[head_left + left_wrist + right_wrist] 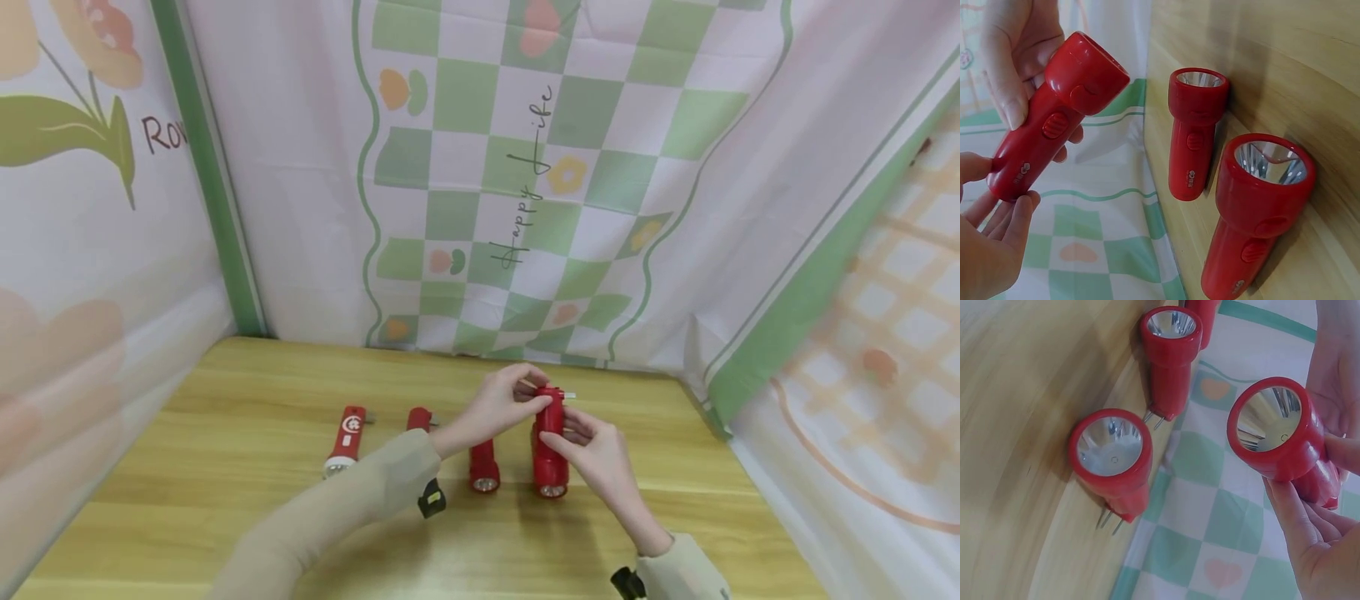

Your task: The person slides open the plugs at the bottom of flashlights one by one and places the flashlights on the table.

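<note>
Both hands hold a red flashlight [552, 419] above the table, its metal plug prongs sticking out near the tail. My left hand [504, 402] pinches the tail end between thumb and fingers. Around the body near the wide head, my right hand [598, 457] has its thumb and fingers. In the left wrist view a ribbed switch [1055, 125] shows on the held flashlight's side. Another red flashlight [1191, 156] lies on the table close by, mostly covered in the head view. Beside it is a similar flashlight [1260, 187]; the right wrist view shows prongs [1159, 419] on it.
Farther left on the wooden table [247, 450] lie a red flashlight [418, 418], partly behind the left arm, and a red one with a white head [349, 433]. A checkered cloth [510, 167] hangs along the table's back edge, with more curtains at both sides.
</note>
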`<action>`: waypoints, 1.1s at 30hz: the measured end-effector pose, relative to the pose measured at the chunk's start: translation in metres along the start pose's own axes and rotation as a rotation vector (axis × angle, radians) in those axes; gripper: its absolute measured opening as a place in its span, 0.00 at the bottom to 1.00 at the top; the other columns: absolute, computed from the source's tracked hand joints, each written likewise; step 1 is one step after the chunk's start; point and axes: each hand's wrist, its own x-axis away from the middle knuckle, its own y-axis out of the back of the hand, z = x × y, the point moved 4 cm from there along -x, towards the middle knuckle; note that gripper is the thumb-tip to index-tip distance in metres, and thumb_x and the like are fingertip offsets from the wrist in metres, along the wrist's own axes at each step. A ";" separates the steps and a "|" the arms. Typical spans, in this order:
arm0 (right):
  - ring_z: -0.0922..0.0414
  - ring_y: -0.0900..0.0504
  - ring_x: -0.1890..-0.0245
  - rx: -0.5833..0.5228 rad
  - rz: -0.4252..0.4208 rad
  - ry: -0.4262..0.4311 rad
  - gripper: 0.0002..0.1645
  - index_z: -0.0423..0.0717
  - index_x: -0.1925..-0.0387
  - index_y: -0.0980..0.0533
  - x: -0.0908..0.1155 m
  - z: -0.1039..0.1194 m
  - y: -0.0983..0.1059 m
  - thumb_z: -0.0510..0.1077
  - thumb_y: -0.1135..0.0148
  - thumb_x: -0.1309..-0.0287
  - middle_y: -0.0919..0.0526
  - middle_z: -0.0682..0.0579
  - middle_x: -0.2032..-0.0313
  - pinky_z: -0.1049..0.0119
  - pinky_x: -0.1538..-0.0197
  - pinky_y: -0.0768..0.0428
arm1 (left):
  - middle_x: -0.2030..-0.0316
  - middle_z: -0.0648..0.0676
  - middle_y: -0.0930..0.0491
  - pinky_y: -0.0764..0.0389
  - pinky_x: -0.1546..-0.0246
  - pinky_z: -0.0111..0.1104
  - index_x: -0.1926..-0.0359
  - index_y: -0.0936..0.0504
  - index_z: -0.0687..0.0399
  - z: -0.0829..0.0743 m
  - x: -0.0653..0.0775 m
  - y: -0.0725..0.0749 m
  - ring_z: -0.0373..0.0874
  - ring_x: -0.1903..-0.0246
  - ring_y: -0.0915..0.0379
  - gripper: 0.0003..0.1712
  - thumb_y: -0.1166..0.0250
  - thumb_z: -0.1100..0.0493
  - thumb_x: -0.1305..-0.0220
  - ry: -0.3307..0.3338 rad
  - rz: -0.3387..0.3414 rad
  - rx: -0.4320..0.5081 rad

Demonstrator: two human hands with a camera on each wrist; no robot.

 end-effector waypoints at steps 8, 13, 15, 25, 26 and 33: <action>0.44 0.13 0.50 0.007 -0.015 -0.016 0.32 0.36 0.42 0.23 -0.003 -0.009 0.004 0.48 0.27 0.45 0.15 0.35 0.49 0.62 0.50 0.13 | 0.54 0.57 0.16 0.16 0.57 0.22 0.53 0.23 0.58 0.004 -0.007 -0.009 0.47 0.54 0.15 0.12 0.34 0.60 0.35 0.035 0.011 0.018; 0.44 0.13 0.50 0.016 -0.018 -0.033 0.32 0.37 0.42 0.23 -0.003 -0.013 0.007 0.49 0.27 0.44 0.15 0.36 0.48 0.62 0.50 0.13 | 0.54 0.57 0.16 0.16 0.58 0.21 0.55 0.22 0.57 0.004 -0.010 -0.015 0.47 0.53 0.15 0.10 0.34 0.60 0.34 0.058 0.018 0.011; 0.44 0.14 0.49 0.017 -0.020 -0.039 0.32 0.37 0.42 0.23 -0.003 -0.014 0.008 0.49 0.28 0.44 0.15 0.36 0.48 0.62 0.50 0.13 | 0.54 0.57 0.16 0.17 0.58 0.21 0.55 0.22 0.57 0.003 -0.011 -0.017 0.47 0.53 0.15 0.10 0.34 0.59 0.34 0.064 0.024 0.001; 0.43 0.14 0.48 0.012 -0.026 -0.060 0.32 0.37 0.41 0.23 -0.006 -0.024 0.014 0.50 0.28 0.43 0.16 0.36 0.47 0.62 0.50 0.13 | 0.51 0.58 0.16 0.16 0.54 0.23 0.51 0.22 0.58 0.002 -0.015 -0.027 0.46 0.51 0.16 0.10 0.39 0.61 0.31 0.036 0.068 -0.090; 0.43 0.14 0.48 0.009 -0.028 -0.064 0.33 0.37 0.41 0.24 -0.006 -0.025 0.015 0.50 0.28 0.43 0.16 0.36 0.47 0.62 0.50 0.13 | 0.50 0.58 0.17 0.16 0.54 0.23 0.50 0.21 0.58 0.003 -0.015 -0.028 0.47 0.50 0.16 0.11 0.39 0.62 0.31 0.039 0.076 -0.095; 0.42 0.15 0.47 0.011 -0.022 -0.075 0.34 0.34 0.40 0.25 -0.007 -0.032 0.017 0.50 0.30 0.42 0.18 0.33 0.46 0.62 0.50 0.13 | 0.44 0.61 0.20 0.16 0.53 0.24 0.45 0.22 0.62 0.005 -0.016 -0.034 0.51 0.49 0.17 0.17 0.40 0.68 0.34 0.063 0.111 -0.097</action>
